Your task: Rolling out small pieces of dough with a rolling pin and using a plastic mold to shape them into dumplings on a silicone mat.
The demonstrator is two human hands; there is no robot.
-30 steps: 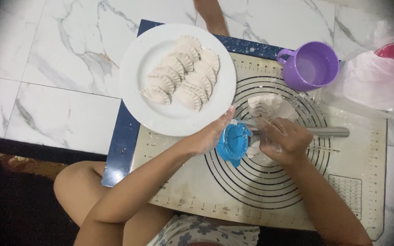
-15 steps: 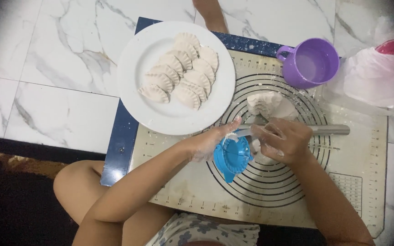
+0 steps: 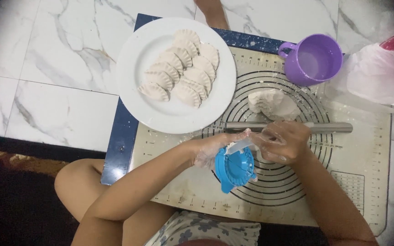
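My left hand (image 3: 210,150) grips a blue round dumpling press (image 3: 234,168) by its upper edge, over a beige baking mat (image 3: 356,191) with printed circles. A strip of white dough (image 3: 239,145) sticks out of the press top, and my right hand (image 3: 282,142) pinches it with floury fingers. Beyond my hands lies a metal rolling pin (image 3: 329,127), and behind it a lump of white dough (image 3: 272,104).
A white plate (image 3: 133,86) with several folded dumplings (image 3: 178,75) stands at the mat's far left. A purple mug (image 3: 313,59) stands at the far right, beside a crumpled clear plastic bag (image 3: 377,75). A bare foot (image 3: 210,11) shows at the top. White marble floor surrounds the mat.
The press and both hands have shifted slightly toward me, and the right hand now pulls a dough strip from the press edge.
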